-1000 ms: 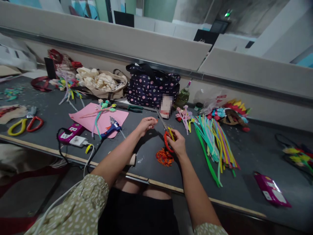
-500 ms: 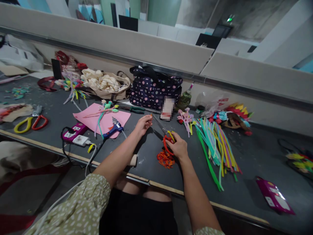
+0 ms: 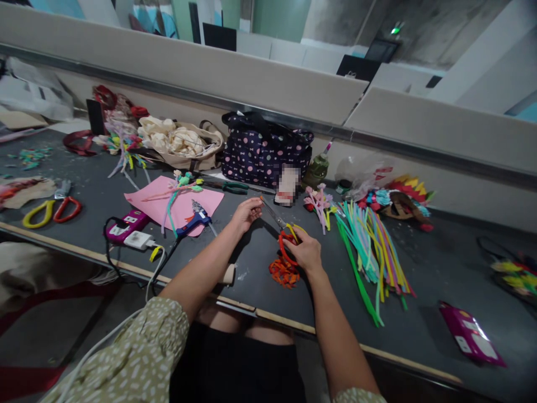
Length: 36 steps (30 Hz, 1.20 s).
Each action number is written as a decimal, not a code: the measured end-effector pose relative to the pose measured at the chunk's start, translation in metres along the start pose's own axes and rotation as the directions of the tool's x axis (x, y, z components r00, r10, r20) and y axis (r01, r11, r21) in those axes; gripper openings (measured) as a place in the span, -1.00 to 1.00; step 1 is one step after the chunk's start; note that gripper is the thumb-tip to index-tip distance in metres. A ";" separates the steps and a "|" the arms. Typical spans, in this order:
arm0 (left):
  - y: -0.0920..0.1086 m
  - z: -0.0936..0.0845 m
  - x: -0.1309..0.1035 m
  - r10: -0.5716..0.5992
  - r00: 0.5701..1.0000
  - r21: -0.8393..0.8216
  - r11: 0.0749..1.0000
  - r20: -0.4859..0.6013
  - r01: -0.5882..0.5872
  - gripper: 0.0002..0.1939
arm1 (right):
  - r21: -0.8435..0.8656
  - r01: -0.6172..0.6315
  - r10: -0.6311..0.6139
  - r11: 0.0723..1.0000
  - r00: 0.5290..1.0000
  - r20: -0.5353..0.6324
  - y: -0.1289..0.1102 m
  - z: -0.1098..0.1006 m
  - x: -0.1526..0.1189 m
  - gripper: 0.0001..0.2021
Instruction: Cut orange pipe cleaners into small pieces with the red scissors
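Note:
My right hand [image 3: 307, 252] is closed around the handles of a pair of scissors [image 3: 287, 249], one handle loop red and the other yellow. The metal blades point up and left, toward my left hand [image 3: 248, 214]. There my fingertips are pinched together on a small orange piece [image 3: 261, 198], right by the blade tips; its exact shape is too small to make out. On the table below the scissors lies a pile of short orange-red pieces [image 3: 283, 273].
Pipe cleaners [image 3: 373, 246] in several colours lie right of my right hand. To the left are a blue glue gun [image 3: 193, 221], pink paper [image 3: 153, 191], a purple power strip [image 3: 128, 225] and other scissors [image 3: 67, 209]. A dark patterned bag [image 3: 264, 148] stands behind.
The scissor blades have turned slightly and look closer together near my left fingertips. Both hands stay in nearly the same place.

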<state>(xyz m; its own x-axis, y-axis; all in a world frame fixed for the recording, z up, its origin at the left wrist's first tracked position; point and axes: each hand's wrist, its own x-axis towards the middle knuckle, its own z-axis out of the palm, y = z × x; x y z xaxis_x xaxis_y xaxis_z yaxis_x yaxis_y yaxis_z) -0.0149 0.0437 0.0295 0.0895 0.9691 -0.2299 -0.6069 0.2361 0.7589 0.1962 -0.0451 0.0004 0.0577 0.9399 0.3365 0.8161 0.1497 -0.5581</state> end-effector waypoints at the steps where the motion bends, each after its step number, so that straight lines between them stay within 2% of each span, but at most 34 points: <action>1: 0.000 0.000 0.000 -0.004 1.000 0.002 1.000 -0.002 0.004 -0.78 | 0.005 -0.001 0.001 1.000 1.000 0.004 0.001 0.000 0.000 -0.53; 14: -0.001 -0.001 0.001 -0.039 0.999 0.015 0.999 -0.024 0.039 -0.77 | -0.012 0.020 -0.020 1.000 1.000 -0.001 0.009 0.003 0.001 -0.57; 27: -0.003 -0.003 0.002 -0.019 1.000 0.054 0.998 0.003 0.019 -0.75 | 0.035 0.023 -0.024 0.999 1.000 0.019 0.009 0.002 0.001 -0.61; 36: -0.005 -0.006 0.006 -0.038 0.999 0.065 0.997 -0.012 0.039 -0.76 | -0.024 0.035 -0.033 0.999 0.999 0.042 0.008 -0.001 0.002 -0.63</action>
<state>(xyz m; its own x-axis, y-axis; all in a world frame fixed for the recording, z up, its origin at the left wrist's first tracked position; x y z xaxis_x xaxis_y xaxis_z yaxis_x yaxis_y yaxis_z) -0.0159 0.0481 0.0208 0.1028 0.9585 -0.2659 -0.5505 0.2775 0.7874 0.2033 -0.0424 -0.0025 0.0059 0.9465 0.3225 0.8314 0.1746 -0.5276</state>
